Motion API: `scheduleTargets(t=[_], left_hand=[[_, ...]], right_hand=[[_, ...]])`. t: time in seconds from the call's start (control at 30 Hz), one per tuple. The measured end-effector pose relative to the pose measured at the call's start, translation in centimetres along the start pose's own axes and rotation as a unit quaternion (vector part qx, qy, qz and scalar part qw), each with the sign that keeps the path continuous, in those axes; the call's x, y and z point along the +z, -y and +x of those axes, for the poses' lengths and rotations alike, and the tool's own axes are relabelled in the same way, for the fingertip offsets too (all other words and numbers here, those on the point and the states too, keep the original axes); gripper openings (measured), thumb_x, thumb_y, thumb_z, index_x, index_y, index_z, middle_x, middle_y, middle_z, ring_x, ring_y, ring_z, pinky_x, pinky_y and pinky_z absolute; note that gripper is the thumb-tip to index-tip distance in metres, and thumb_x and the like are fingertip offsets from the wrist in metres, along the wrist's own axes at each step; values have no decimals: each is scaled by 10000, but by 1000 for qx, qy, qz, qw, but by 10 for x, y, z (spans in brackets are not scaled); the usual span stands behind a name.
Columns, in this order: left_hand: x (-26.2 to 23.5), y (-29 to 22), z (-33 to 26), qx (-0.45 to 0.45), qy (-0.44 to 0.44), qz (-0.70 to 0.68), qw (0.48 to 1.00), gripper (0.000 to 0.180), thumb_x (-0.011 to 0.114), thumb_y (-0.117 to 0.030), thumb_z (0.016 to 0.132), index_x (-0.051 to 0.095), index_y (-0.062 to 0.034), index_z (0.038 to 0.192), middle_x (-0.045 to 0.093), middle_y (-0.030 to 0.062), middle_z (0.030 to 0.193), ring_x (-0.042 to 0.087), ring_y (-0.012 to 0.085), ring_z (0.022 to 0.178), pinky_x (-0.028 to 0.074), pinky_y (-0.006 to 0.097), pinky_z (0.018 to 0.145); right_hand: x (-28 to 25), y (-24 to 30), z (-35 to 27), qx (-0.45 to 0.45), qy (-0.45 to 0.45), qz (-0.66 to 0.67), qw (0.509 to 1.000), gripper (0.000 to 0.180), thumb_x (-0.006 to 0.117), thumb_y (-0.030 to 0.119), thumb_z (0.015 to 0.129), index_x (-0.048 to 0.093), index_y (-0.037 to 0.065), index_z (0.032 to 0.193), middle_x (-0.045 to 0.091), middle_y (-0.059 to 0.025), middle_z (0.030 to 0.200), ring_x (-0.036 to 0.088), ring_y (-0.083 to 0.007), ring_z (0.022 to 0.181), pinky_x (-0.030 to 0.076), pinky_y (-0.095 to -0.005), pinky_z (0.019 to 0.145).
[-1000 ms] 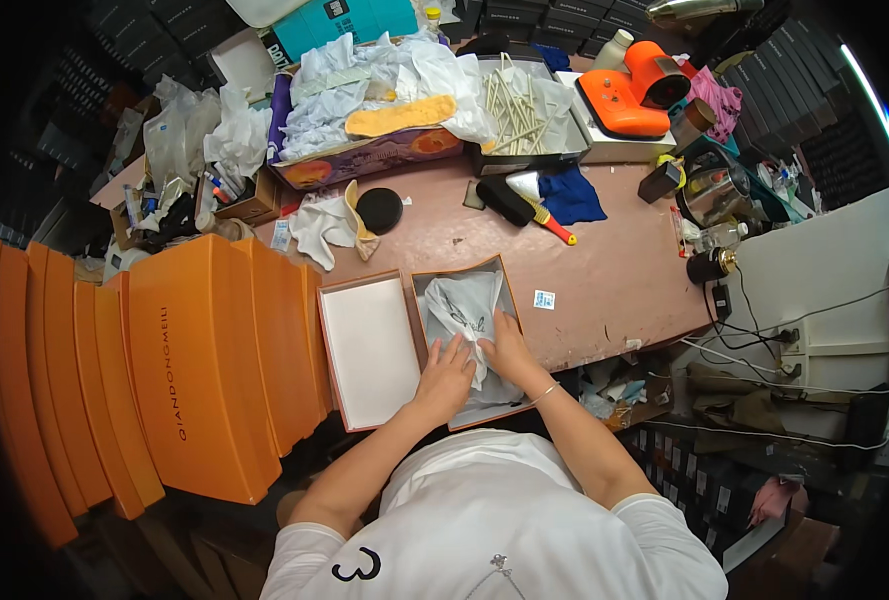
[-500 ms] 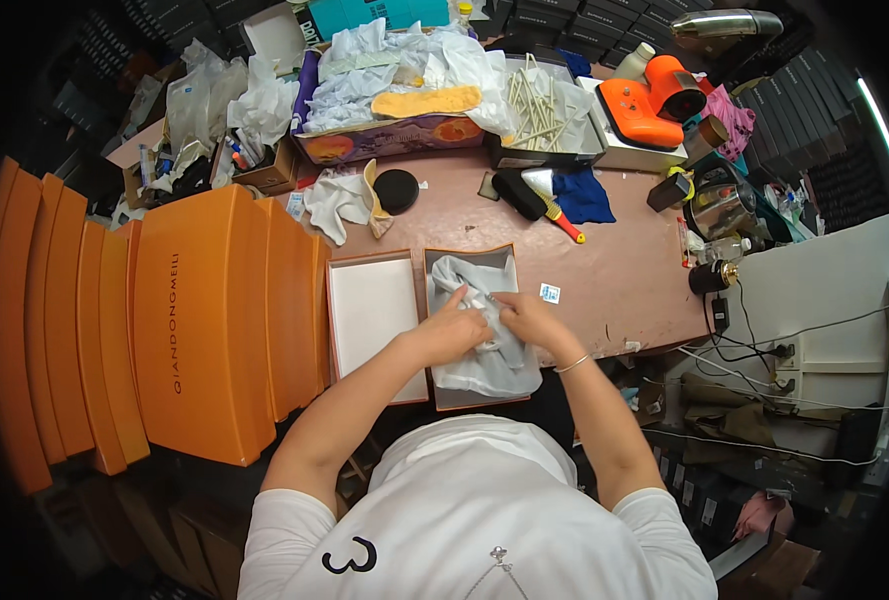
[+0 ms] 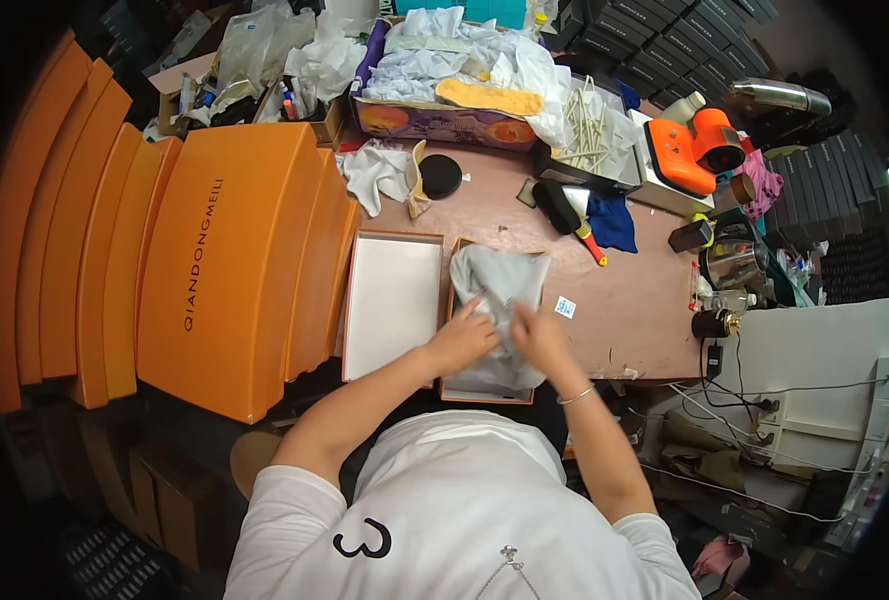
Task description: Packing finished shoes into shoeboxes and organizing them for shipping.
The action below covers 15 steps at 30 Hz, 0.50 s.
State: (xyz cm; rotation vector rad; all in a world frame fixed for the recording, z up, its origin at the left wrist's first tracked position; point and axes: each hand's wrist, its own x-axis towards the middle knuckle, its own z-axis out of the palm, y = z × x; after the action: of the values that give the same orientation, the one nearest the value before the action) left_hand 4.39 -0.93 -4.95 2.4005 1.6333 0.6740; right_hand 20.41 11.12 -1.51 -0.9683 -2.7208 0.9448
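Note:
A thin, pale grey wrapping (image 3: 499, 268) lies bunched inside an open orange-edged box (image 3: 536, 398), covering whatever is beneath it. My left hand (image 3: 461, 340) rests at the wrapping's left side, fingers curled in against its middle. Opposite it, my right hand (image 3: 542, 342) is closed at the wrapping's right side, pinching its folds; motion smears these fingertips. A small gap separates the two hands. Left of the box lies a shallow white-lined lid (image 3: 394, 300) with an orange rim, inner side up.
Large orange boxes (image 3: 229, 270) stand at the left. Behind are a white cloth (image 3: 379, 178), a black round pad (image 3: 441, 176), a brush (image 3: 569, 215) and a blue cloth (image 3: 612, 222). A carton of crumpled paper (image 3: 444, 120) and an orange device (image 3: 679, 155) line the back.
The view has shifted, so the bench sits differently in it. The wrapping's near end has drawn back inside the box, and its far part looks smoother. Both hands stay at its middle.

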Motion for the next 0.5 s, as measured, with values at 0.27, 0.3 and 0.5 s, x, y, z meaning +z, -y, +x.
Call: scheduleTargets(t=[0.27,0.3,0.5], left_hand=[[-16,-18,-25,-147,41,-131,980,259,597,-85,785,623,-83,1043,597,80,1007,567,235,1043,280,535,1086],[-26,-19,-25,-189,-44,-166,967,283,599,-73,782,620,-74,1064,600,96,1034,566,252,1055,303,518,1071],[-30,-20,-43,-315,-155,-196,915,311,573,-15,791,589,-6,1102,582,163,1092,549,334,1048,432,405,926]], right_hand=[[39,4,-14,-111,-63,-190,973,611,608,61,776,440,64,1363,456,-276,1298,439,-438,1186,349,-525,1020],[39,-4,-9,-119,-51,-207,970,605,601,57,773,446,66,1359,464,-266,1298,445,-428,1187,346,-530,1020],[20,-3,32,-29,113,-13,993,737,685,211,740,382,120,1407,473,-256,1302,442,-406,1230,329,-561,1023]])
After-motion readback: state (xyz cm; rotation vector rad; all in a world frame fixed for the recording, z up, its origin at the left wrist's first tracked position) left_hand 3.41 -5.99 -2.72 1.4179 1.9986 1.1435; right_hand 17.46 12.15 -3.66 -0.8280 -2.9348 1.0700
